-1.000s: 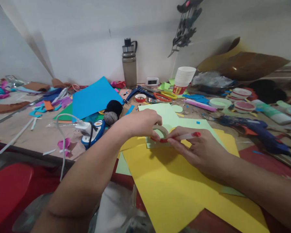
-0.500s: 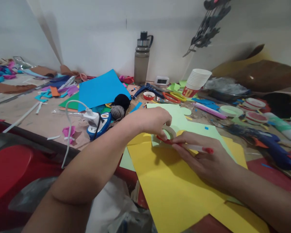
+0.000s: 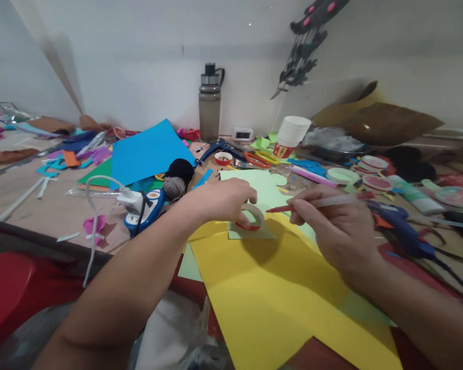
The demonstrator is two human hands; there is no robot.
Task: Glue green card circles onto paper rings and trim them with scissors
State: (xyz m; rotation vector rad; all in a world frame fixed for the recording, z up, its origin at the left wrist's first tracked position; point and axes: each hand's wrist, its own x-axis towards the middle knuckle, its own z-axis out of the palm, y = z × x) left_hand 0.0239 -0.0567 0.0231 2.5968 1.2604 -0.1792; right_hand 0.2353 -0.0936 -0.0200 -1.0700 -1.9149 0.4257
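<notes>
My left hand (image 3: 221, 200) presses a roll of tape (image 3: 250, 218) flat onto a small pale green card (image 3: 254, 234), fingers curled over the roll's rim. The card lies on a large yellow sheet (image 3: 278, 293). A red pen (image 3: 320, 203) sits pinched in my right hand (image 3: 334, 226), lifted off the paper, its red tip pointing left toward the roll. A bigger light green sheet (image 3: 262, 187) lies behind the roll.
A blue glue gun (image 3: 401, 228) lies right of my right hand. A charger with white cable (image 3: 133, 200), yarn balls (image 3: 179, 177), blue paper (image 3: 146, 151), a grey bottle (image 3: 209, 110), stacked paper cups (image 3: 291, 133), scissors (image 3: 254, 156) and round lids (image 3: 370, 174) crowd the table.
My right hand has lifted the pen away from the tape roll's edge and drawn back to the right. The left hand stays on the roll. The camera shifted slightly.
</notes>
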